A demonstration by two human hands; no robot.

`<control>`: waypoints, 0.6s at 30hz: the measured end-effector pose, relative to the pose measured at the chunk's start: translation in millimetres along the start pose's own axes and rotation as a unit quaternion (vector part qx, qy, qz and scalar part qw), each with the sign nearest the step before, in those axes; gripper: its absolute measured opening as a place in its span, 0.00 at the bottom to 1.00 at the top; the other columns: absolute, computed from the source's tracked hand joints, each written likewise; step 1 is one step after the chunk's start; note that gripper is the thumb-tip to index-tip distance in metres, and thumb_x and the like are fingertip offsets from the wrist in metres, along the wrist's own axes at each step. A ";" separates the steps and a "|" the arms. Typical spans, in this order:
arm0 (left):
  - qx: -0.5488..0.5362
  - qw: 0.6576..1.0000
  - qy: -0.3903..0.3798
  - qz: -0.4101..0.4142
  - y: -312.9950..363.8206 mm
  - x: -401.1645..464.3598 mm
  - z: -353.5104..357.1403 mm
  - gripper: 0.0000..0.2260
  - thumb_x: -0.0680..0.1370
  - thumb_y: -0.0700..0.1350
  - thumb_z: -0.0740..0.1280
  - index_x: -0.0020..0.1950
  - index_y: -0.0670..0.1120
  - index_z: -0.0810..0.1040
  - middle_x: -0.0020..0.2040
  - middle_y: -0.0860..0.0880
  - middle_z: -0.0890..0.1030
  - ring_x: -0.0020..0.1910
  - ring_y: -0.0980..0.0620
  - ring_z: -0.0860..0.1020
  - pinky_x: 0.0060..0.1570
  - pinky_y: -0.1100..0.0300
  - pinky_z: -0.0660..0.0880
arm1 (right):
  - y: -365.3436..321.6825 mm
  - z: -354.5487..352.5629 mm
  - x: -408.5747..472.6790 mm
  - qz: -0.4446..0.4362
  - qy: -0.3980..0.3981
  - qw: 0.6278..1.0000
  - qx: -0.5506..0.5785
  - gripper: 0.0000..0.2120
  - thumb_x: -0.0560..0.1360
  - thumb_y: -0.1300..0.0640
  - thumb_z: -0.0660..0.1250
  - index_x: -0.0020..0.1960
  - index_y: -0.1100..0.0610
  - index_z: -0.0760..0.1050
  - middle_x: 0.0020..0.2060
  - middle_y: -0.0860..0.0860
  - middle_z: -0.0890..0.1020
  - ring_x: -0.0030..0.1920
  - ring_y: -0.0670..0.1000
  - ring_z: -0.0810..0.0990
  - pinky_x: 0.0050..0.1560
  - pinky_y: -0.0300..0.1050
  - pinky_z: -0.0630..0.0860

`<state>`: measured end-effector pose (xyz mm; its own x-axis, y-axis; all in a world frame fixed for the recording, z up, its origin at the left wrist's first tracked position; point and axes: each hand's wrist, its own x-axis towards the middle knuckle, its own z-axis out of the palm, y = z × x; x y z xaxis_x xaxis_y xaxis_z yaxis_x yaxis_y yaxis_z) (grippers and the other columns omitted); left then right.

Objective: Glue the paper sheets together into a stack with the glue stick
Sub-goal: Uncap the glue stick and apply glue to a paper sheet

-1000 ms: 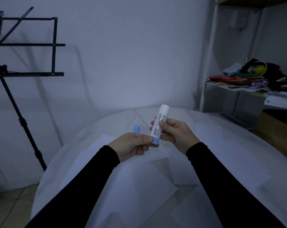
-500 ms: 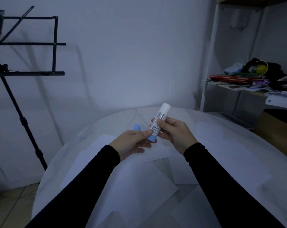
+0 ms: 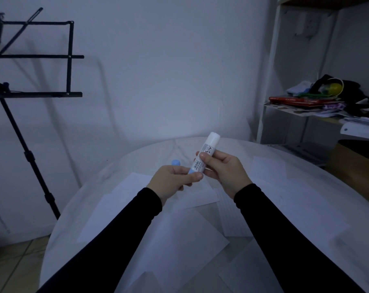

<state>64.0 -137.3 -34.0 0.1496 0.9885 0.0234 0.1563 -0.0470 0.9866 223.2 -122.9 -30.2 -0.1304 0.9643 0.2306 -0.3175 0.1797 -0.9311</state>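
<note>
i see the right hand point(image 3: 223, 172) gripping the glue stick point(image 3: 204, 154) by its barrel. the left hand point(image 3: 173, 180) pinches its blue base point(image 3: 191, 170), holding the blue cap point(image 3: 176, 162), above paper sheets point(image 3: 175, 240).

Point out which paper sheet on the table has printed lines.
The lined sheet, lying below the right hand beside the right sleeve. The other sheets look blank.

Glue stick point(image 3: 204, 154) leans further to the right now, its white tip higher than a second ago. Right hand point(image 3: 222, 170) has shifted its grip slightly up the tube. Left hand point(image 3: 172, 180) has turned: thumb and fingers pinch the blue base a bit differently than before. Blue cap point(image 3: 176, 162) shows more behind the left fingers, closer to the tube's base.
</note>
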 end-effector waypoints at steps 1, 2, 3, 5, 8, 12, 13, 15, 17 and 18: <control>0.000 1.000 0.017 0.012 -0.6 -0.1 2.0 0.06 0.70 0.47 0.76 0.43 0.47 0.85 0.39 0.50 0.82 0.37 0.55 0.76 0.38 0.63 0.70 | 1.0 2.0 0.3 -0.003 0.023 1.000 0.006 0.07 0.74 0.60 0.68 0.51 0.60 0.81 0.46 0.52 0.85 0.48 0.51 0.84 0.50 0.44 0.81; -0.015 0.999 0.024 0.018 -1.0 -0.4 3.8 0.07 0.71 0.47 0.75 0.45 0.46 0.85 0.40 0.50 0.83 0.38 0.55 0.76 0.39 0.64 0.71 | 1.4 4.2 0.4 -0.006 0.043 0.999 0.017 0.07 0.74 0.60 0.69 0.51 0.61 0.81 0.45 0.53 0.85 0.47 0.51 0.84 0.47 0.42 0.81; -0.046 0.999 0.019 0.016 -0.8 -0.8 5.4 0.08 0.72 0.48 0.73 0.47 0.45 0.84 0.41 0.50 0.83 0.38 0.55 0.77 0.38 0.64 0.72 | 1.3 5.6 0.5 -0.010 0.057 0.998 0.029 0.08 0.74 0.60 0.69 0.51 0.62 0.81 0.45 0.54 0.85 0.45 0.51 0.84 0.44 0.41 0.81; -0.120 0.993 -0.006 0.006 0.2 -1.7 6.9 0.12 0.73 0.49 0.71 0.52 0.44 0.82 0.40 0.51 0.82 0.36 0.55 0.78 0.38 0.65 0.75 | -0.1 8.4 0.2 -0.015 0.061 0.996 0.055 0.09 0.74 0.60 0.70 0.51 0.63 0.80 0.44 0.55 0.84 0.45 0.51 0.84 0.43 0.39 0.80; -0.178 0.984 -0.011 0.002 1.3 0.1 6.3 0.10 0.74 0.48 0.70 0.52 0.45 0.81 0.38 0.50 0.78 0.33 0.54 0.78 0.36 0.64 0.75 | -0.5 12.9 -1.0 -0.011 0.053 0.997 0.047 0.10 0.73 0.58 0.70 0.52 0.63 0.81 0.46 0.56 0.84 0.47 0.51 0.84 0.46 0.41 0.80; -0.223 0.974 0.035 0.004 4.2 1.7 0.5 0.04 0.76 0.46 0.69 0.45 0.46 0.79 0.38 0.50 0.76 0.32 0.55 0.77 0.35 0.65 0.75 | 0.1 9.4 -1.5 0.009 0.042 0.996 -0.081 0.10 0.72 0.52 0.71 0.52 0.54 0.82 0.47 0.49 0.84 0.51 0.47 0.81 0.51 0.44 0.77; -0.228 0.973 0.045 0.003 4.5 1.9 -2.3 0.04 0.76 0.47 0.68 0.46 0.46 0.79 0.39 0.50 0.77 0.32 0.56 0.77 0.35 0.65 0.75 | 0.7 5.9 -1.0 0.025 0.027 0.992 -0.117 0.11 0.72 0.51 0.71 0.53 0.53 0.81 0.46 0.48 0.84 0.50 0.46 0.80 0.49 0.42 0.76; -0.239 0.969 0.055 -0.003 3.8 2.3 -8.9 0.07 0.77 0.49 0.67 0.50 0.47 0.79 0.42 0.50 0.78 0.32 0.56 0.77 0.37 0.63 0.74 | 6.3 -2.2 1.3 0.045 0.009 0.974 -0.222 0.16 0.71 0.51 0.73 0.56 0.55 0.80 0.47 0.47 0.83 0.47 0.43 0.80 0.45 0.35 0.74; -0.254 0.965 0.063 -0.014 3.0 2.3 -15.5 0.08 0.78 0.50 0.65 0.53 0.48 0.78 0.43 0.51 0.80 0.32 0.56 0.76 0.38 0.63 0.73 | 16.9 -10.2 7.6 0.048 0.018 0.942 -0.332 0.18 0.70 0.52 0.74 0.57 0.57 0.80 0.48 0.48 0.83 0.45 0.42 0.79 0.45 0.33 0.71; -0.265 0.962 0.065 -0.022 2.4 2.7 -18.9 0.08 0.79 0.51 0.64 0.53 0.49 0.78 0.43 0.51 0.81 0.32 0.55 0.76 0.37 0.63 0.72 | 22.4 -13.0 12.1 0.055 0.021 0.921 -0.385 0.18 0.70 0.52 0.74 0.57 0.57 0.80 0.50 0.49 0.83 0.46 0.44 0.79 0.48 0.33 0.70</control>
<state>46.3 -132.0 -28.5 0.0250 0.9991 -0.0346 -0.3659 0.0413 0.9297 226.7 -104.7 -51.9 -0.0799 0.9888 0.1263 0.4578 0.1489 -0.8765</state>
